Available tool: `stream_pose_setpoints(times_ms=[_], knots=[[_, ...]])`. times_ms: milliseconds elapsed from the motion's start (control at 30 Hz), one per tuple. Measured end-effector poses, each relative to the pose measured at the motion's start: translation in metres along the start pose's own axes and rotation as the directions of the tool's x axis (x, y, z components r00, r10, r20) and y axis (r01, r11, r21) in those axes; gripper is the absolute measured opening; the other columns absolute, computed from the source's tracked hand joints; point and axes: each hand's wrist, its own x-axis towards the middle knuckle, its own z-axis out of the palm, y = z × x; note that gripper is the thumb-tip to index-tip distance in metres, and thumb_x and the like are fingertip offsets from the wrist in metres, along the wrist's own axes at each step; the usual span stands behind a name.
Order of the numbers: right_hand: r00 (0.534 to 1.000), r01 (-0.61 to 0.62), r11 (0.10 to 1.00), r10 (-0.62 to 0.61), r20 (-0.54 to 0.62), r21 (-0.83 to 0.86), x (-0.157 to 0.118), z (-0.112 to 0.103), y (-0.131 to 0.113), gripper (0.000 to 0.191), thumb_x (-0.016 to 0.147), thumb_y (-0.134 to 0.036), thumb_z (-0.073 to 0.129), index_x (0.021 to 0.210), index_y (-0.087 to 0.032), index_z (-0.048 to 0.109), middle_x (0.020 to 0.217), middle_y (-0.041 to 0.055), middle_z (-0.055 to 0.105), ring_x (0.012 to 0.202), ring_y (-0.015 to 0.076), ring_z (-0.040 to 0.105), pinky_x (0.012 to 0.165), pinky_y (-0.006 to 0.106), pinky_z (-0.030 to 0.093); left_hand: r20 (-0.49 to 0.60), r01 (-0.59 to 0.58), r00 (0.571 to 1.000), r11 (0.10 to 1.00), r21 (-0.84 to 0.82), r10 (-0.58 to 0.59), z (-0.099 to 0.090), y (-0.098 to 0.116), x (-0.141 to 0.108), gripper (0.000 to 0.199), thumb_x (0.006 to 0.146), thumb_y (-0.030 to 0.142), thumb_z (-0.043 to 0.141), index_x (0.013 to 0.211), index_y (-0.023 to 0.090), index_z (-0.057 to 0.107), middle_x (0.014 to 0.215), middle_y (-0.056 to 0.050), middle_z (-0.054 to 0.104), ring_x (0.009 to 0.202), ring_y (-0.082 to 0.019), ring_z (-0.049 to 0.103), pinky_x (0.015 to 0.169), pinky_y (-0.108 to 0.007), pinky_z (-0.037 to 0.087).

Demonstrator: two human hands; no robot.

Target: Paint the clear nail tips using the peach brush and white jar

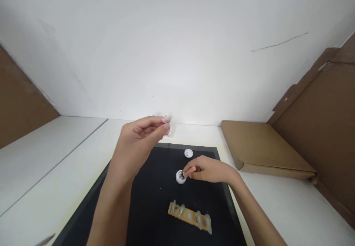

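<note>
My left hand [146, 135] is raised above the back edge of the black mat, thumb and forefinger pinched on a small pale piece [166, 119] too small to make out fully. Lower and to the right, my right hand [205, 169] has its fingertips at a small round white jar [181, 177] with dark bits inside; whatever they grip is hidden. A white lid [188, 153] lies behind the jar. Nearer me, a yellow strip [188, 215] bears several clear, rounded pieces across it.
Beneath everything is a black mat [149, 216] on a white table [36, 190]. A flat cardboard box [266, 144] lies at the right. Behind my left fingertips stands something transparent [172, 130]. Cardboard panels flank both sides before a white wall.
</note>
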Motion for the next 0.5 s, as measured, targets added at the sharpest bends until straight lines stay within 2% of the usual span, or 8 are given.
stream_pose_setpoints(times_ms=[133, 200, 300, 400, 500], knots=[[0.999, 0.019, 0.995, -0.015, -0.04, 0.094, -0.009, -0.009, -0.002, 0.024, 0.082, -0.012, 0.054, 0.097, -0.018, 0.072, 0.085, 0.0009, 0.072, 0.069, 0.013, 0.059, 0.061, 0.025, 0.043, 0.002, 0.003, 1.0, 1.0, 0.01, -0.003, 0.0, 0.0, 0.0, 0.009, 0.068, 0.023, 0.079, 0.077, 0.022, 0.079, 0.079, -0.002, 0.078, 0.071, -0.018, 0.07, 0.066, -0.027, 0.057], [0.997, 0.027, 0.987, -0.016, -0.071, 0.159, -0.016, -0.013, -0.003, 0.026, 0.083, -0.017, 0.056, 0.103, -0.018, 0.072, 0.092, 0.0036, 0.074, 0.076, 0.0156, 0.063, 0.065, 0.026, 0.046, 0.005, 0.001, 1.0, 1.0, 0.014, -0.001, 0.001, 0.0, 0.0, 0.009, 0.068, 0.023, 0.079, 0.076, 0.021, 0.078, 0.078, -0.002, 0.078, 0.071, -0.018, 0.07, 0.065, -0.027, 0.057], [0.988, 0.066, 0.961, -0.026, -0.151, 0.268, -0.026, -0.02, -0.009, 0.027, 0.088, -0.027, 0.056, 0.108, -0.018, 0.072, 0.096, 0.0062, 0.075, 0.077, 0.016, 0.065, 0.069, 0.028, 0.051, 0.016, 0.006, 1.0, 1.0, 0.011, -0.006, 0.003, 0.0, 0.0, 0.006, 0.068, 0.023, 0.078, 0.074, 0.022, 0.078, 0.077, -0.001, 0.077, 0.071, -0.016, 0.069, 0.063, -0.024, 0.055], [0.956, 0.159, 0.916, -0.051, -0.287, 0.368, -0.035, -0.026, -0.019, 0.029, 0.091, -0.036, 0.054, 0.106, -0.019, 0.073, 0.104, 0.0075, 0.074, 0.076, 0.0137, 0.063, 0.074, 0.029, 0.053, 0.042, 0.01, 0.999, 1.0, 0.011, -0.011, 0.005, 0.0, 0.0, 0.005, 0.069, 0.023, 0.078, 0.074, 0.022, 0.077, 0.075, -0.001, 0.076, 0.072, -0.015, 0.069, 0.062, -0.022, 0.053], [0.896, 0.276, 0.863, -0.072, -0.437, 0.423, -0.043, -0.028, -0.028, 0.034, 0.092, -0.044, 0.054, 0.103, -0.018, 0.073, 0.091, 0.0065, 0.074, 0.067, 0.012, 0.059, 0.066, 0.028, 0.054, 0.077, 0.021, 0.997, 1.0, 0.008, -0.022, 0.005, 0.001, -0.001, 0.006, 0.071, 0.025, 0.078, 0.074, 0.021, 0.076, 0.072, -0.001, 0.074, 0.074, -0.016, 0.069, 0.062, -0.022, 0.052]])
